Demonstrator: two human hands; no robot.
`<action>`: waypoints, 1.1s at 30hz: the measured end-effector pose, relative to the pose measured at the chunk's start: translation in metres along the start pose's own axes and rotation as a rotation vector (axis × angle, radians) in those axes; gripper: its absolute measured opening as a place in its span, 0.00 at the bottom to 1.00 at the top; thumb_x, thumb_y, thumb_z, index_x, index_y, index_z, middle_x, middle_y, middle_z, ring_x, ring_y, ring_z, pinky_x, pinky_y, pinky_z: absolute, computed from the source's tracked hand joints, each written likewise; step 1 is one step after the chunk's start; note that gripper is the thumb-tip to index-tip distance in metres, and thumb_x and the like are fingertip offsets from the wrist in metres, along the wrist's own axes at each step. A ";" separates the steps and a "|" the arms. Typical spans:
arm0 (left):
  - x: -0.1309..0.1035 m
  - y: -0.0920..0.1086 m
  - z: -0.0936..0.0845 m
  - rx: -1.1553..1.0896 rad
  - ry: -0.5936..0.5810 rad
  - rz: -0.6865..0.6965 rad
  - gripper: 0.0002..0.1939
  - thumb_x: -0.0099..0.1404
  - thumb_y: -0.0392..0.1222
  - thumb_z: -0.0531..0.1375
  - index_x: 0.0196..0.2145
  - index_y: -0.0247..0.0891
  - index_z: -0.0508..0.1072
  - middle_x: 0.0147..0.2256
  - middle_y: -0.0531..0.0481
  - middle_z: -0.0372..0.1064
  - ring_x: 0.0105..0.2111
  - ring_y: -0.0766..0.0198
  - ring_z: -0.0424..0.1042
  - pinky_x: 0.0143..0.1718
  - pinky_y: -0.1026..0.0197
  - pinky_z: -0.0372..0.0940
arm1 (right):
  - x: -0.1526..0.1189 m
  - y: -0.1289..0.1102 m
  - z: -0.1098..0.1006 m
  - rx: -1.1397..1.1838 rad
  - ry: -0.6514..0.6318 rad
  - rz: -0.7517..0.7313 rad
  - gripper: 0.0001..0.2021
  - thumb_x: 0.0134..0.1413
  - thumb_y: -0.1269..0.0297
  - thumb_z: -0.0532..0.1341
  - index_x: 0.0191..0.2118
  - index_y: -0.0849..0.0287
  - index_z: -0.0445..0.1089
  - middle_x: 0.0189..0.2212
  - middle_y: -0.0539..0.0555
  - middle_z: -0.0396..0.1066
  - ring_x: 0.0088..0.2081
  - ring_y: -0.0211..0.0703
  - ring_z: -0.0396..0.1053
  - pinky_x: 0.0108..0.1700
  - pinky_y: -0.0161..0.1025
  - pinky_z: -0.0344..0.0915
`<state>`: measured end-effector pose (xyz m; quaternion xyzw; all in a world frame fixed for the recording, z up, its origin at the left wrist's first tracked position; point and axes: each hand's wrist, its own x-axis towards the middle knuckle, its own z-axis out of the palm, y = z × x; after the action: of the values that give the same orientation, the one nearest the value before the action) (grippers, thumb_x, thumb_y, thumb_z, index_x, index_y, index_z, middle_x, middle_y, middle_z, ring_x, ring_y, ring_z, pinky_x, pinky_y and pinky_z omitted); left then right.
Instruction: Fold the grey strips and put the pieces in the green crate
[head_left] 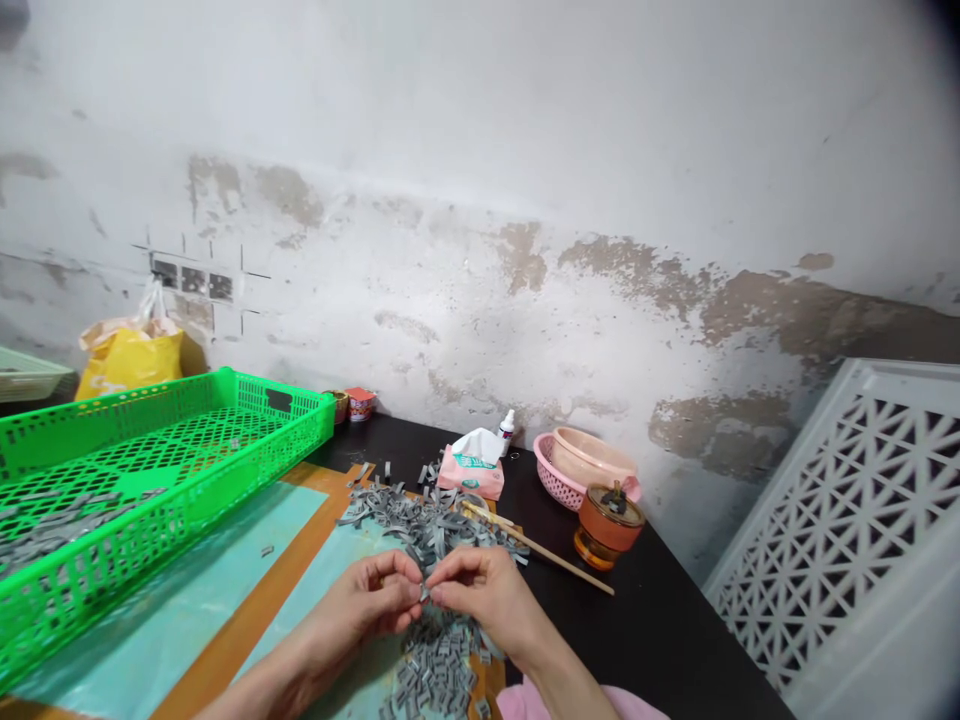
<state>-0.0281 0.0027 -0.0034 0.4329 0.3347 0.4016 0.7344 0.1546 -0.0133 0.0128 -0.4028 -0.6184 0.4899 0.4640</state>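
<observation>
My left hand (pixel 382 592) and my right hand (pixel 480 590) meet fingertip to fingertip low in the middle of the head view. Both are closed in a pinch on a tiny grey piece (pixel 425 592), mostly covered by the fingers. Just beyond them lies a heap of grey strips (pixel 420 520), some curled. Below the hands, nearer to me, is a pile of small grey rectangular pieces (pixel 435 675). Both piles rest on a light-blue plastic sheet (pixel 300 640) edged with brown tape.
At left stands a green plastic crate (pixel 247 490) with more grey pieces inside. Behind the heap are a pink tissue pack (pixel 471 472), a white bottle (pixel 507 430) and pink baskets (pixel 592 458). A wooden stick (pixel 570 568) and an orange jar (pixel 609 530) lie right.
</observation>
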 end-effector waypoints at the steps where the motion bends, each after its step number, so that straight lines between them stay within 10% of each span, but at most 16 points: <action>1: 0.000 0.000 -0.001 0.009 -0.010 0.003 0.13 0.49 0.41 0.73 0.27 0.35 0.75 0.22 0.53 0.73 0.22 0.73 0.69 0.25 0.73 0.61 | 0.000 0.000 0.000 0.031 0.006 0.028 0.04 0.40 0.70 0.69 0.28 0.60 0.80 0.24 0.50 0.73 0.28 0.37 0.66 0.31 0.33 0.60; 17: 0.002 -0.004 -0.002 0.083 -0.070 0.112 0.18 0.49 0.49 0.73 0.32 0.37 0.73 0.22 0.54 0.72 0.22 0.71 0.65 0.25 0.69 0.59 | 0.004 0.010 0.002 0.372 0.121 0.281 0.17 0.26 0.66 0.75 0.26 0.63 0.72 0.21 0.48 0.71 0.21 0.34 0.67 0.29 0.34 0.65; 33: -0.003 0.001 0.008 0.172 -0.102 0.176 0.17 0.51 0.51 0.71 0.29 0.35 0.74 0.22 0.51 0.72 0.23 0.67 0.66 0.26 0.65 0.59 | 0.003 0.011 0.003 0.355 0.150 0.230 0.18 0.23 0.66 0.76 0.24 0.62 0.69 0.20 0.48 0.72 0.21 0.33 0.66 0.27 0.32 0.61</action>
<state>-0.0231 -0.0030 0.0009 0.5417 0.2909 0.4116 0.6727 0.1516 -0.0094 0.0023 -0.4180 -0.4363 0.6093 0.5135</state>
